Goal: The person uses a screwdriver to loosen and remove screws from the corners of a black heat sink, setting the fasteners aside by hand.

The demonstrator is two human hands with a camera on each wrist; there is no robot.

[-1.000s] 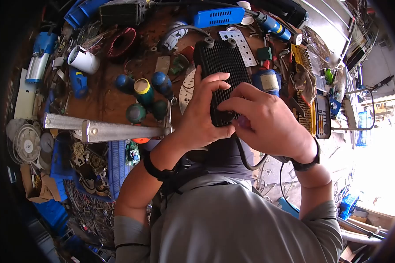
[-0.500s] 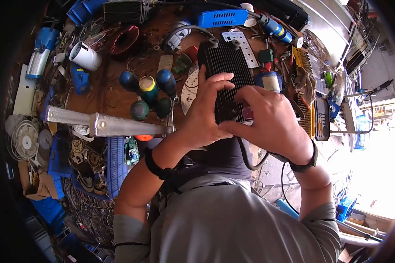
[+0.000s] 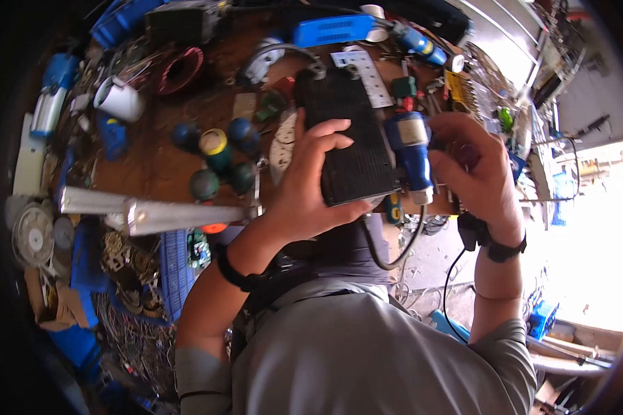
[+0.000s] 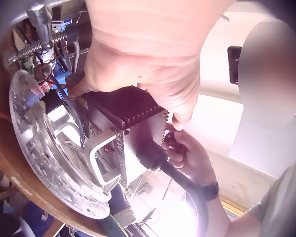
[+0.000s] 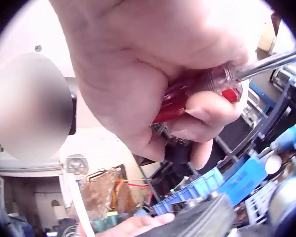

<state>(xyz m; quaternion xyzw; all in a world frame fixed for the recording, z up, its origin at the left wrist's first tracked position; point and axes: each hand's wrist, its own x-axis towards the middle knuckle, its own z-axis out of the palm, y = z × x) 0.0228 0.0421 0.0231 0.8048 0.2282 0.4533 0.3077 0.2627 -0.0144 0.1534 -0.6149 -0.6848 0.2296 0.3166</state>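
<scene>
My left hand (image 3: 304, 173) grips a black finned metal box (image 3: 353, 138) from its left side, thumb at the near end and fingers over the top. A thick black cable (image 4: 180, 180) leaves the box's end face. Off to the right of the box, my right hand (image 3: 479, 162) holds a screwdriver (image 5: 200, 94) with a clear red handle against the palm, its metal shaft pointing away. A small dark piece (image 5: 177, 152) shows among that hand's lower fingers; I cannot tell what it is. A blue tool (image 3: 414, 155) with a pale label lies between the box and this hand.
A perforated round disc (image 4: 27, 143) is beside the box. Blue- and green-topped bottles (image 3: 218, 152) stand left of it, near a metal bar (image 3: 187, 216). A blue crate (image 3: 176, 270) of parts sits lower left. A yellow bit rack (image 3: 464, 93) is at the right.
My right hand has left the near end of the box and moved right, carrying the screwdriver. The left hand keeps its grip. The blue tool is now more exposed.
</scene>
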